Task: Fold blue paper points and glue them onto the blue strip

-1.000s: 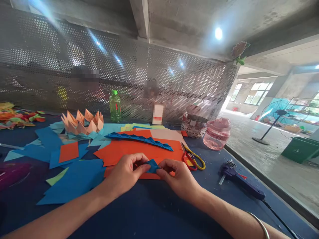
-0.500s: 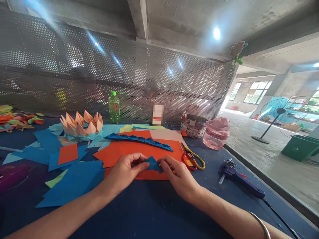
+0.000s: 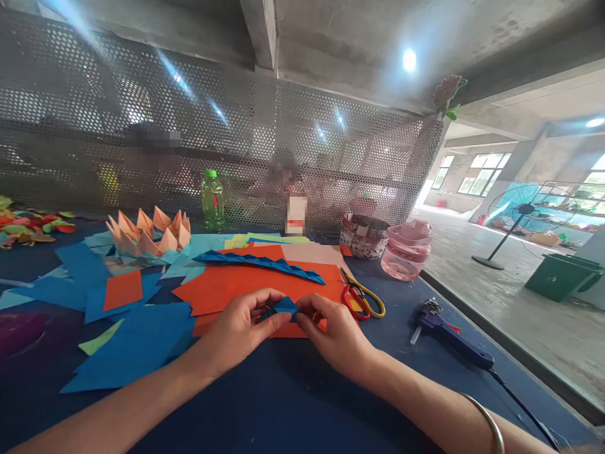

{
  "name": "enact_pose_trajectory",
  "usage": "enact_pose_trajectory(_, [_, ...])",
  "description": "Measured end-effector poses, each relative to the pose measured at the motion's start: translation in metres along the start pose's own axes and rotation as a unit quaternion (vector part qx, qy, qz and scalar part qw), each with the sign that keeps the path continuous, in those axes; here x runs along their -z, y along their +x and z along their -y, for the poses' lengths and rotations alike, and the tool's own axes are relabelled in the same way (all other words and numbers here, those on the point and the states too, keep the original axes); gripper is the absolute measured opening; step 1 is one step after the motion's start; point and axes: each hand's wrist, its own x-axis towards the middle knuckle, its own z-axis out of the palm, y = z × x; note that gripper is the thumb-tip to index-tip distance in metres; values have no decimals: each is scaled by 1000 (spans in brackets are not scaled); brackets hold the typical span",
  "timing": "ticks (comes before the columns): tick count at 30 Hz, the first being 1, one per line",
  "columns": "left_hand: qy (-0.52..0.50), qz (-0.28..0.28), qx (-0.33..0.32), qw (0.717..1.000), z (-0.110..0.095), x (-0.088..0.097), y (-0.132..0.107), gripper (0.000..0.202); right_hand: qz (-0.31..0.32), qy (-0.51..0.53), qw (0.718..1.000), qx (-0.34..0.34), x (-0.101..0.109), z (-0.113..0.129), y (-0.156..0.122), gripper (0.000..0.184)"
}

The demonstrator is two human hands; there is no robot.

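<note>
My left hand (image 3: 236, 331) and my right hand (image 3: 338, 337) meet over the near edge of the orange paper sheets (image 3: 227, 287). Between their pinched fingertips sits a small folded blue paper piece (image 3: 283, 307). Both hands grip it, the left from the left side, the right from the right. Behind them a long chain of folded blue paper units (image 3: 259, 263) lies across the orange sheets. The dark blue table (image 3: 265, 410) carries everything.
Loose blue paper sheets (image 3: 137, 343) lie at left, an orange paper lotus (image 3: 149, 232) beyond. Scissors (image 3: 362, 297), a blue glue gun (image 3: 449, 334) with cord, a pink jar (image 3: 406, 251), a woven cup (image 3: 363, 236) and a green bottle (image 3: 212, 200) stand around. A perforated screen (image 3: 236, 145) backs the table.
The blue piece has been pressed flatter and narrower between my fingertips; both hands have edged slightly closer together. The camera has shifted a little.
</note>
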Motion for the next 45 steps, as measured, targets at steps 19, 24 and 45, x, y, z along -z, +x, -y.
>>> enact_pose_trajectory(19, [83,13,-9,996,-2,7,4,34,3,-5,1000,-27,5,-9,8,12])
enact_pose_trajectory(24, [233,-80,-97,964,-8,25,28,36,-10,-45,997,-61,14,-25,19,19])
enact_pose_trajectory(45, [407,79,-135,900,13,18,134,46,-33,-201,973,-108,39,-38,31,22])
